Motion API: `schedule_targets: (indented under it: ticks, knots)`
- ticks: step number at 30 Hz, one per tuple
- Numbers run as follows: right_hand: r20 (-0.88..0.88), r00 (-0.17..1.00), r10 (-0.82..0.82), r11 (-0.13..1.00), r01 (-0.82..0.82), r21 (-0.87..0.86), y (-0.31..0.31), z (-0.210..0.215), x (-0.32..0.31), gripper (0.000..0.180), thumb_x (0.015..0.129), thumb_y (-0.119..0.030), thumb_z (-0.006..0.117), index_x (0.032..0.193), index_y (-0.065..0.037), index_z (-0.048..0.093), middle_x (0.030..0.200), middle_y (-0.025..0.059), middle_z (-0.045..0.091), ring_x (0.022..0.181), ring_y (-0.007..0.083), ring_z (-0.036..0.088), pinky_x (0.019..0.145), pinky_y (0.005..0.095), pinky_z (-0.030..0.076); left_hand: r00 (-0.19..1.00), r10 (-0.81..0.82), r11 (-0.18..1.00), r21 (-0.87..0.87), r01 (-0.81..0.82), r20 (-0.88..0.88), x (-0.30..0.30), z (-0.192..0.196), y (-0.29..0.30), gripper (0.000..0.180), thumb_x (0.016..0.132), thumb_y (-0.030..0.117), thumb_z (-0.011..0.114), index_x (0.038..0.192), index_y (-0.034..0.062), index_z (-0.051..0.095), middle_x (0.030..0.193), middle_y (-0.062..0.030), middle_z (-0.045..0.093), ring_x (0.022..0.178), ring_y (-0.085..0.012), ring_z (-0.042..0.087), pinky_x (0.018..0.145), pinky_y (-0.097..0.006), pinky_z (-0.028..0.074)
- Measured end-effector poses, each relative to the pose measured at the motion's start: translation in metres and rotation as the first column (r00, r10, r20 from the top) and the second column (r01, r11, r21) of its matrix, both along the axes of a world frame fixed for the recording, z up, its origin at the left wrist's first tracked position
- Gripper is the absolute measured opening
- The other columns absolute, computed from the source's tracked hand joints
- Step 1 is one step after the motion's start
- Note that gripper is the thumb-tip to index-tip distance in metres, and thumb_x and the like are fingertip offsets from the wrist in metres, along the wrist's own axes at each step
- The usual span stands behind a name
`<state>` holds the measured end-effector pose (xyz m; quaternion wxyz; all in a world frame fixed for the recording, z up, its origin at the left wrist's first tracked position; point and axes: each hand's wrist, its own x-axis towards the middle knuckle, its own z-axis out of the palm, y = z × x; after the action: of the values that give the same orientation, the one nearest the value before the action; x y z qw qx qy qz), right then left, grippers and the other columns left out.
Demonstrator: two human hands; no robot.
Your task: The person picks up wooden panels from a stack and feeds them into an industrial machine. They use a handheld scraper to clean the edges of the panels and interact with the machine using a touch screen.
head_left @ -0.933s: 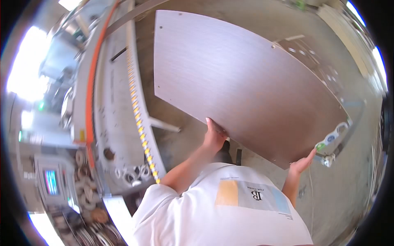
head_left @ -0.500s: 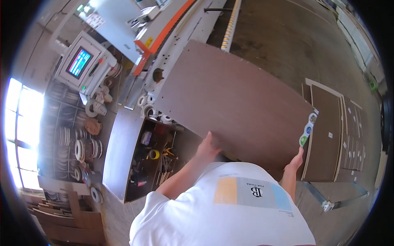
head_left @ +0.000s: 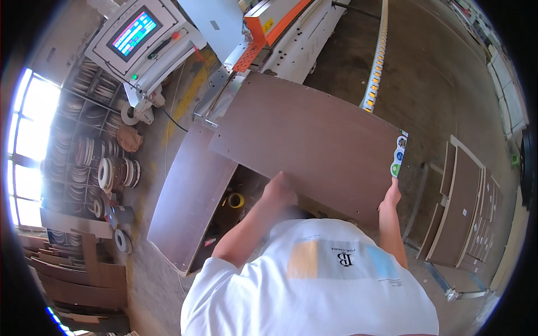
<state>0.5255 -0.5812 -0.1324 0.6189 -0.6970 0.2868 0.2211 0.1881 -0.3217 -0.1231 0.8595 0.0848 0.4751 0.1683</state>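
Observation:
A large brown board [head_left: 302, 140] with small holes along its edges spans the middle of the view, held level in front of me. My left hand [head_left: 280, 190] grips its near edge, fingers partly hidden and a little blurred. At the right end my right hand [head_left: 391, 195] is closed on the edge, just below a strip of round stickers [head_left: 398, 154]. The board's far left corner lies at the end of a machine [head_left: 302, 47] with an orange guard.
Left of the board stands an open-sided cabinet [head_left: 193, 185] holding a yellow tape roll [head_left: 235, 200]. Farther left are a control console [head_left: 140, 42] and shelves of edging rolls [head_left: 117, 173]. A roller rail [head_left: 375, 61] runs ahead; stacked panels [head_left: 457, 201] sit at right.
My view has shifted, with the machine and console now larger and nearer. The board has come along in both hands, covering part of the cabinet, and its right end is farther from the stacked panels.

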Motion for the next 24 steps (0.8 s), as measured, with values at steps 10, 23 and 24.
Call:
schedule_targets:
  ticks: [10, 23, 24]
  knots:
    - [0.056, 0.943, 0.329, 0.937, -0.334, 0.1, 0.039, -0.012, -0.013, 0.068, 0.096, -0.048, 0.061, 0.141, 0.002, 0.051, 0.143, 0.0121, 0.055, 0.129, 0.0267, 0.052, 0.108, 0.0386, 0.04, 0.602, -0.658, 0.578, 0.209, 0.789, -0.452, -0.178, -0.079, 0.055, 0.051, 0.103, 0.042, 0.055, 0.136, 0.0037, 0.058, 0.121, -0.0069, 0.067, 0.107, -0.0162, 0.061, 0.093, -0.034, 0.049]
    - [0.126, 0.951, 0.283, 0.884, -0.309, 0.352, -0.013, -0.055, -0.046, 0.056, 0.103, -0.042, 0.05, 0.139, 0.001, 0.054, 0.139, 0.0102, 0.059, 0.125, 0.0258, 0.057, 0.106, 0.0392, 0.044, 0.926, -0.293, 0.955, -0.122, 0.271, -0.239, -0.249, -0.141, -0.071, 0.07, 0.106, 0.052, 0.041, 0.154, 0.0013, 0.036, 0.152, -0.0125, 0.046, 0.134, -0.0239, 0.048, 0.114, -0.032, 0.036]
    - [0.129, 0.949, 0.287, 0.881, -0.314, 0.354, -0.013, -0.057, -0.044, 0.056, 0.103, -0.042, 0.05, 0.139, 0.001, 0.054, 0.139, 0.0102, 0.059, 0.125, 0.0258, 0.057, 0.106, 0.0392, 0.044, 0.908, -0.267, 0.963, -0.109, 0.245, -0.323, -0.248, -0.146, -0.074, 0.069, 0.106, 0.052, 0.041, 0.152, 0.001, 0.038, 0.15, -0.0128, 0.048, 0.131, -0.0243, 0.05, 0.112, -0.033, 0.038]
